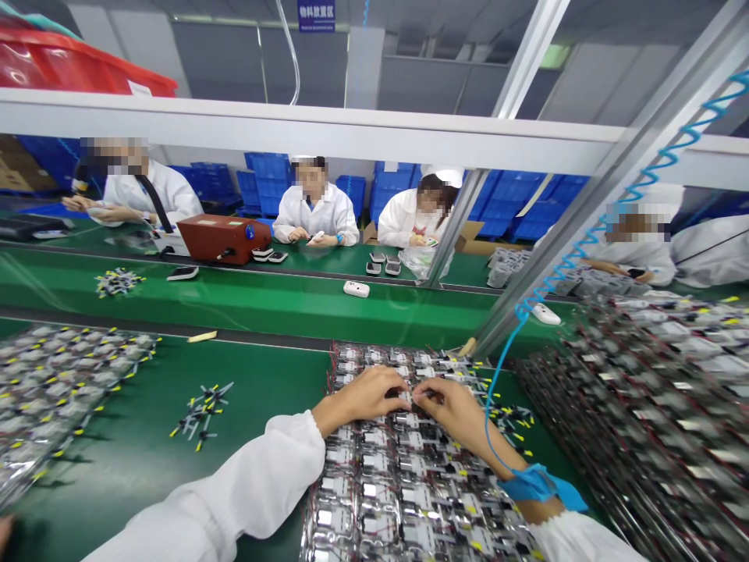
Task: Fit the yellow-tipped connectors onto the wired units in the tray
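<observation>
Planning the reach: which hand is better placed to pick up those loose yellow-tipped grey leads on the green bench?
Left, likely: the left hand is nearer the loose yellow-tipped grey leads than the right hand, both over silver wired packs.

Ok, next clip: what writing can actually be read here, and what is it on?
"物料放置区" is on the blue hanging sign; the smaller line beneath it is too small to read.
The white label on the red plastic crate is too blurred to read.
The round blue sticker on the brown case is too small to read.
The labels on the stacked wired packs are too small and blurred to read.
</observation>
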Motion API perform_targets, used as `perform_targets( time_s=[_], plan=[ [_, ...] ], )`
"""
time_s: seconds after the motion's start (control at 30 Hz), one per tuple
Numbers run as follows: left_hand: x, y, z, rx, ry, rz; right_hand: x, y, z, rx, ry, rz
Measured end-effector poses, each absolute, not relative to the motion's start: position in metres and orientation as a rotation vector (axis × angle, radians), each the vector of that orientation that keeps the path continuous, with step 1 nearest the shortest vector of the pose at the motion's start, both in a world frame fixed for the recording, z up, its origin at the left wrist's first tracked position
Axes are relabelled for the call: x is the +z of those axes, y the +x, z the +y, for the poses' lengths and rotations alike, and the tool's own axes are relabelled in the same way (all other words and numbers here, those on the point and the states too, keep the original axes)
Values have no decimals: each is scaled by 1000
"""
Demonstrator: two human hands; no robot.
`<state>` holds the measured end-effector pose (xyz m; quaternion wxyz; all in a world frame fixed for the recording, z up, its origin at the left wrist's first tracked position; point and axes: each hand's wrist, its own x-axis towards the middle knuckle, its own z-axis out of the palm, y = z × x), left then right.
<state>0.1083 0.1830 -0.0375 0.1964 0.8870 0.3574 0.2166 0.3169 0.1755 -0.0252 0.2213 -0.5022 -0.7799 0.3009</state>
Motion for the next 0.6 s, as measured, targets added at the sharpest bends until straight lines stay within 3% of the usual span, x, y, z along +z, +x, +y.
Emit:
perform_targets(
  time_s=[0.6],
  plan=[
    [-42, 107, 181, 599, 2500, 983, -32, 319, 178, 836, -1373, -2199]
  ],
)
